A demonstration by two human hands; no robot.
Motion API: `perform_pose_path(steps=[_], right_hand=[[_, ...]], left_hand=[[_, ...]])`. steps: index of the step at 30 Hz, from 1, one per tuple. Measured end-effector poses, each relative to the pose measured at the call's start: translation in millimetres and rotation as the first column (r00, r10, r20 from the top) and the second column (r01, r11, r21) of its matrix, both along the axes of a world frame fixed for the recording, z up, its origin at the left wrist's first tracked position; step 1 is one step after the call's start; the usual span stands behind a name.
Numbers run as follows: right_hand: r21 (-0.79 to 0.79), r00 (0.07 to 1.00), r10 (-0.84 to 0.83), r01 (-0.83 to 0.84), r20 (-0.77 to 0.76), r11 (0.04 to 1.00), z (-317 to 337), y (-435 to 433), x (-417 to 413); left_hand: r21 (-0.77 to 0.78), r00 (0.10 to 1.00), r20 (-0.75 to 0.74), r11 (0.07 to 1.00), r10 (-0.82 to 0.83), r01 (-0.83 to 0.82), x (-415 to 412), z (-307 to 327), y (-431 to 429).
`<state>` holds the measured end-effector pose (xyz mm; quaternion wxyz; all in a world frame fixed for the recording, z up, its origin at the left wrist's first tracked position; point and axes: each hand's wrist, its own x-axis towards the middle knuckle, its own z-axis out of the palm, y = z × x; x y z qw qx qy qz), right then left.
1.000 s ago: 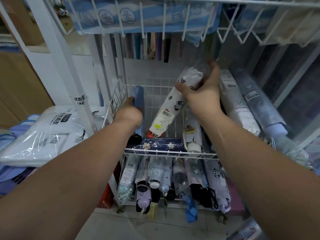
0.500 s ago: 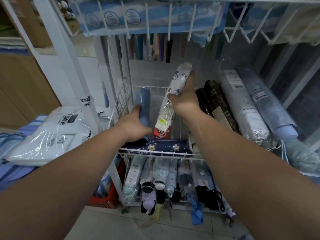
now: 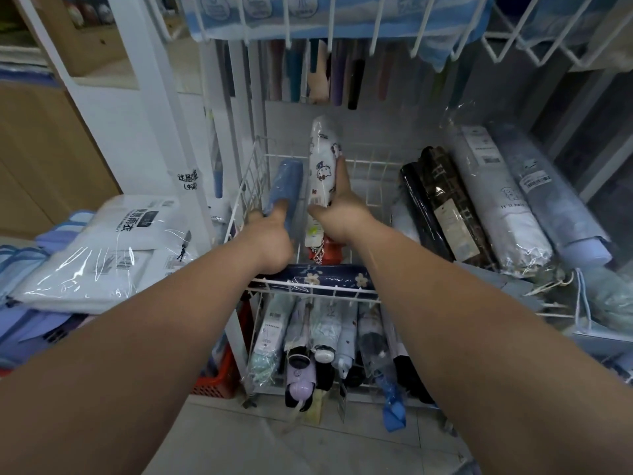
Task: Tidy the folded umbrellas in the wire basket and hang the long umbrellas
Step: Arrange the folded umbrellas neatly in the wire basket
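Where the head view looks down into the wire basket (image 3: 248, 190), two folded umbrellas are shown held upright side by side near its left wall. The blue umbrella (image 3: 287, 180) is gripped low on its body by the left hand (image 3: 270, 241), with the thumb laid up its front. The white cartoon-print umbrella (image 3: 322, 156), wrapped in a clear sleeve, is clasped by the right hand (image 3: 337, 217), with the fingers curled round its right side and the thumb pressed on the near face. Its red handle end (image 3: 329, 252) is seen below the hand, with a tag and a small cord dangling; whether that end rests on the basket floor cannot be told. A navy floral umbrella (image 3: 329, 277) lies crosswise against the front rim, just beneath both wrists. Several hazards may be inferred. The glossy sleeve could slip through the grip if the squeeze is relaxed before the base is seated. The dangling cord could be caught in the wire mesh as the umbrella is lowered. The navy floral umbrella could be nudged over the rim by a forearm and dropped toward the lower tier of umbrellas (image 3: 322, 341). If released unsupported, the upright pair could topple toward the basket's middle. The long umbrellas (image 3: 339, 73) hanging behind are not touched.
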<state>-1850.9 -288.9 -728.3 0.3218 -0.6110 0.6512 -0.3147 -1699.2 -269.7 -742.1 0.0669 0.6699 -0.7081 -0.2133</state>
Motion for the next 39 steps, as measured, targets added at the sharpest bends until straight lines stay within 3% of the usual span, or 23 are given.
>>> perform_pose_path(steps=[3,6,7,9,11,17,20,29,39], right_hand=[[-0.029,0.999,0.026,-0.026,0.024,0.999,-4,1,-5],[-0.101,0.989,-0.010,0.024,0.144,0.995,-6,2,-20],[-0.103,0.983,-0.021,0.040,0.182,0.994,-7,4,-26],[-0.107,0.963,-0.037,0.067,0.266,0.992,-7,6,-37],[-0.130,0.950,-0.057,0.101,0.308,0.986,-6,10,-44],[-0.202,0.998,-0.019,0.031,0.061,0.979,20,31,-64],[-0.198,0.999,-0.041,0.045,0.023,0.979,24,39,-76],[-0.189,0.994,-0.080,0.066,-0.068,0.980,26,48,-86],[-0.121,0.930,-0.042,-0.003,-0.366,0.993,24,53,-100]], left_hand=[[0.012,0.992,0.099,0.997,-0.078,0.077,4,4,11],[-0.286,0.907,0.400,0.922,-0.133,0.261,-1,9,27],[-0.357,0.889,0.426,0.872,-0.167,0.335,-5,13,30],[-0.315,0.899,0.283,0.853,-0.335,0.417,-13,20,32],[-0.108,0.886,0.119,0.881,-0.448,0.460,-24,22,31],[0.033,0.856,0.167,0.871,-0.489,0.490,-46,11,10],[0.082,0.838,0.184,0.858,-0.513,0.507,-50,5,7],[0.040,0.853,0.174,0.869,-0.493,0.494,-50,6,8],[-0.143,0.944,0.114,0.935,-0.309,0.323,-48,5,8]])
